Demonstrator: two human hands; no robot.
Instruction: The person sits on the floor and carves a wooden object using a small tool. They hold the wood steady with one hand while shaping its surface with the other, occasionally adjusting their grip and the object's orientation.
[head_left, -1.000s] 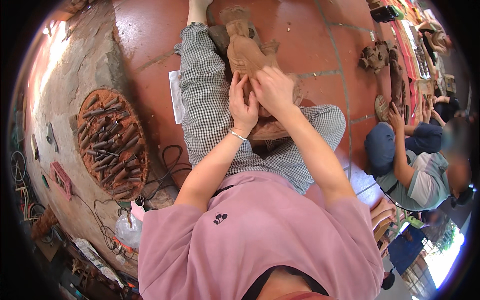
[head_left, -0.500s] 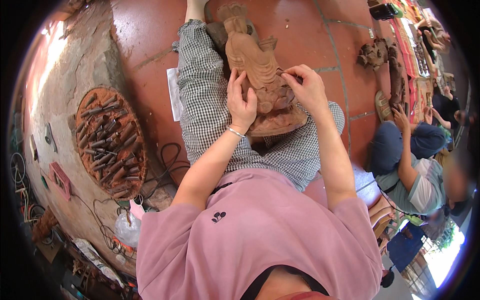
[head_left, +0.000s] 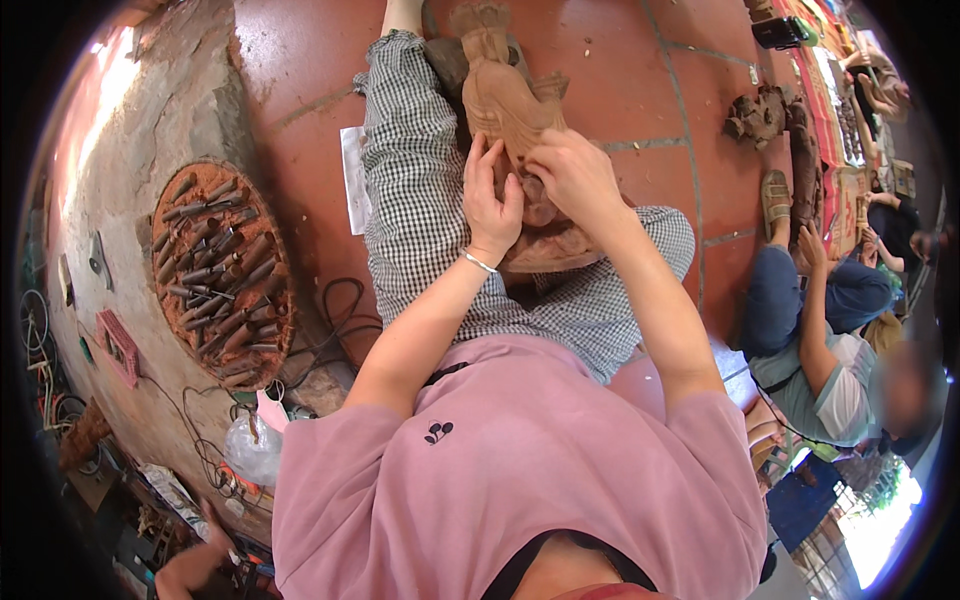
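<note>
A carved wooden statue [head_left: 502, 92] of a robed figure lies between my legs, its top pointing away from me and its wide carved base [head_left: 552, 252] close to my lap. My left hand [head_left: 492, 212] rests along the statue's left side, fingers stretched out and thumb apart, holding nothing. Against the middle of the carving, at the lower folds of the robe, my right hand [head_left: 578, 180] is closed in a pinch. Whatever sits between those fingertips is hidden by the hand.
Left, on a stone ledge [head_left: 195, 110], stands a round tray [head_left: 163, 300] of sawdust with several carving tools [head_left: 225, 270]. Black cable [head_left: 345, 300] lies beside my leg. At right a seated person [head_left: 815, 340] is near dark carved wood [head_left: 757, 115]. Another hand [head_left: 195, 560] shows lower left.
My right hand has moved left and inward across the statue, nearer my left hand. The left hand stays about where it was. A person's hand has appeared at lower left.
</note>
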